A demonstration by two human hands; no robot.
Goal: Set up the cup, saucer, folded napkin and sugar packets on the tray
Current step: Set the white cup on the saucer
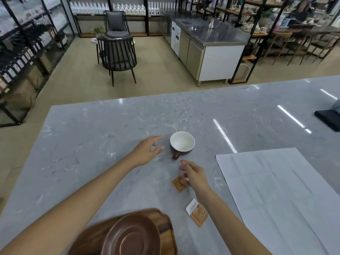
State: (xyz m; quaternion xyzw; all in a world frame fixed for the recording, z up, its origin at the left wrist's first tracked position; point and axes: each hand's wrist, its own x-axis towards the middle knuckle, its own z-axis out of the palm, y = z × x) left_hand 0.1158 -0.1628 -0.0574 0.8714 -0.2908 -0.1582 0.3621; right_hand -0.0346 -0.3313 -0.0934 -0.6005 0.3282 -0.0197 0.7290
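Grey marbled surface [92,144] fills frame centre. Cup [182,143], white inside, brown outside, upright at centre, handle toward camera. Left hand [147,151] just left of cup, fingers spread wide, empty, not touching it. Right hand [193,175] below cup, fingers loosely open, empty, above sugar packet [178,184]. Second sugar packet [197,212] lower right of centre. Saucer [132,236] on wooden tray [165,229], bottom centre. Unfolded white napkin [285,196] flat at right.

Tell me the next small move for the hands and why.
Probably close the left hand around the brown cup with white inside: it stands upright on the grey marble table, off the wooden tray, where the brown saucer already waits.
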